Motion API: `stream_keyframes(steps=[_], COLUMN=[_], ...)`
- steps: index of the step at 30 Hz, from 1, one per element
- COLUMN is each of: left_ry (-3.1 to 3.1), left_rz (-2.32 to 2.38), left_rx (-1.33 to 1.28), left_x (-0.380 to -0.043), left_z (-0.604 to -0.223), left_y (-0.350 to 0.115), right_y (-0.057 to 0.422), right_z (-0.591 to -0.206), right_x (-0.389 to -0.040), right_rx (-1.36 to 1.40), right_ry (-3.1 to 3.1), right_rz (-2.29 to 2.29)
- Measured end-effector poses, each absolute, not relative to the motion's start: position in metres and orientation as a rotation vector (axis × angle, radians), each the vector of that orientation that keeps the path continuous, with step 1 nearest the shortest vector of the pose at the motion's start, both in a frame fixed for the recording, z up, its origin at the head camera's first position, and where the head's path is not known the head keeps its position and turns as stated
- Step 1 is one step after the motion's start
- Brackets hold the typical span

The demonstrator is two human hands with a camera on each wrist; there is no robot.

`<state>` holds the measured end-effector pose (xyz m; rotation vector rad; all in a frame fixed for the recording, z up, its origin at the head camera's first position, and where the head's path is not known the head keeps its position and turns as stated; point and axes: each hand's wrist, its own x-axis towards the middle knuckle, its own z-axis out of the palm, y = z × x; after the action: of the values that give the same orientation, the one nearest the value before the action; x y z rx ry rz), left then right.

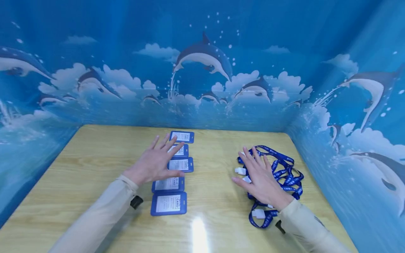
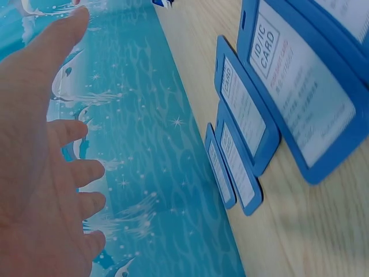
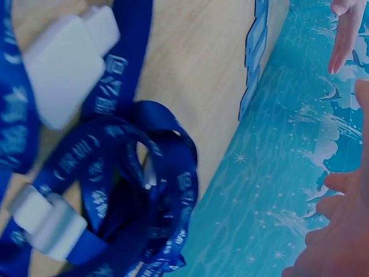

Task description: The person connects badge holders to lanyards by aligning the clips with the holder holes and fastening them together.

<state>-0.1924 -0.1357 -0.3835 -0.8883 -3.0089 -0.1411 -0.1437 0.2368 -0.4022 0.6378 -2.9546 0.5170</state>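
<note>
My left hand hovers with spread fingers over a column of several blue card holders, and nothing is in its grasp. Each holder has a white insert marked ID/IC CARD, seen large in the left wrist view on one holder. On the other side, my right hand is spread above a loose heap of blue lanyards and holds nothing. White plastic clips hang on the lanyards; the right wrist view shows one white clip close up. Both hands partly cover what lies beneath them in the head view.
Everything lies on a light wood-grain table. A blue curtain printed with dolphins and clouds borders its back and sides. A bright light reflection shows on the tabletop near the front.
</note>
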Motion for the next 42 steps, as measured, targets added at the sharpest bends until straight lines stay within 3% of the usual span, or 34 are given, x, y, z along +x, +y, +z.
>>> stream_keyframes(steps=[10, 21, 34, 42], left_ry=[-3.006, -2.994, -3.011, -3.019], left_rz=[-0.146, -0.183, -0.133, -0.160], left_rx=[-0.880, -0.937, -0.925, -0.912], left_x=[-0.187, -0.171, -0.167, -0.166], left_z=[-0.380, -0.379, -0.384, -0.385], left_y=[-0.134, -0.132, -0.131, -0.131], right_y=[0.254, 0.262, 0.268, 0.275], right_z=[-0.401, -0.397, -0.433, -0.452], right_x=[-0.151, -0.191, -0.257, -0.273], right_rx=[0.521, 0.654, 0.588, 0.678], right_ry=[-2.892, -2.779, -3.101, -3.154], right_rz=[0.548, 0.341, 0.216, 0.244])
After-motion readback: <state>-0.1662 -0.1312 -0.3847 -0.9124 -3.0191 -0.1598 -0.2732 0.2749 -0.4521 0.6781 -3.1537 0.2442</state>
